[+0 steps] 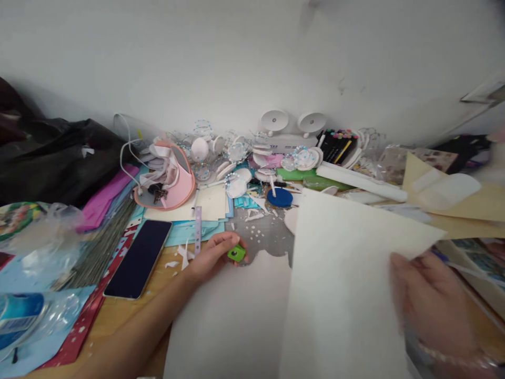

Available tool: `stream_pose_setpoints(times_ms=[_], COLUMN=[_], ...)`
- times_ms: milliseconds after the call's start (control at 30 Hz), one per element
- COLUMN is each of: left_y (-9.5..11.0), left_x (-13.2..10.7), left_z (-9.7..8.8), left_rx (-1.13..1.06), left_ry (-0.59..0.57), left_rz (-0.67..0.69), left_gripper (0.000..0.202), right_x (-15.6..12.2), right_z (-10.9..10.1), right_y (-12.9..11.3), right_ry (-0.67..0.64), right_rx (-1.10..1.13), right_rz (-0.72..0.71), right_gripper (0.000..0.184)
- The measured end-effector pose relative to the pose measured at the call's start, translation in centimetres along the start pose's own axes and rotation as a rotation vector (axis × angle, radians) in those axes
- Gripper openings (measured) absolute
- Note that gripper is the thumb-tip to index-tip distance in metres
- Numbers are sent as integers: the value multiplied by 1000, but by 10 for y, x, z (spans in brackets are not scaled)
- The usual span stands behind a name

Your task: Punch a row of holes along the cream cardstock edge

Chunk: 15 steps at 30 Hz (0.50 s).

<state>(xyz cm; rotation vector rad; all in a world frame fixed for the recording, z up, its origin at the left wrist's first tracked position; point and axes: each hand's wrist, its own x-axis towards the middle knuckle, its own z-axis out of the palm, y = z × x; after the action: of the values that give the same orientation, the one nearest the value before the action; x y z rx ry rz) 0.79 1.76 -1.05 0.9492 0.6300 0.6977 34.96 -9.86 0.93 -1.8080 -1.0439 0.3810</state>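
Observation:
My left hand (218, 251) is closed around a small green paper punch (236, 253), near the far edge of a white sheet (232, 321) lying on the table. In my right hand (430, 295), slightly blurred, the right edge of a large cream-white paper sheet (347, 284) is pinched between thumb and fingers. That sheet is raised and tilted, covering part of the white sheet beneath. Tiny white paper cut-outs (255, 232) and torn scraps (254, 216) lie just beyond my left hand on a grey surface.
A dark phone (139, 259) and a purple ruler (198, 231) lie to the left. A pink visor (177, 179), a blue round lid (280, 197) and a box of markers (339, 145) stand behind. A plastic bottle (35, 318) lies front left.

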Motion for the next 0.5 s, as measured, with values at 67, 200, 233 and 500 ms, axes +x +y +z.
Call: stream_pose_setpoints(times_ms=[67,200,233,500], left_y=[1,0,0,-1], left_x=[2,4,5,3], left_z=[-1,-2,-2,1], left_rx=[-67,-120,-106,18], left_ry=[57,127,130,85], left_rz=[11,42,44,33], left_gripper=[29,30,30,32], right_x=[-10,-8,-2,70], right_z=[18,39,42,102], right_y=[-8,-16,-16,-16], right_ry=[-38,-360,-390,-300], right_rx=[67,-25,-58,-320], right_rz=[90,17,-13,-343], right_gripper=[26,25,26,39])
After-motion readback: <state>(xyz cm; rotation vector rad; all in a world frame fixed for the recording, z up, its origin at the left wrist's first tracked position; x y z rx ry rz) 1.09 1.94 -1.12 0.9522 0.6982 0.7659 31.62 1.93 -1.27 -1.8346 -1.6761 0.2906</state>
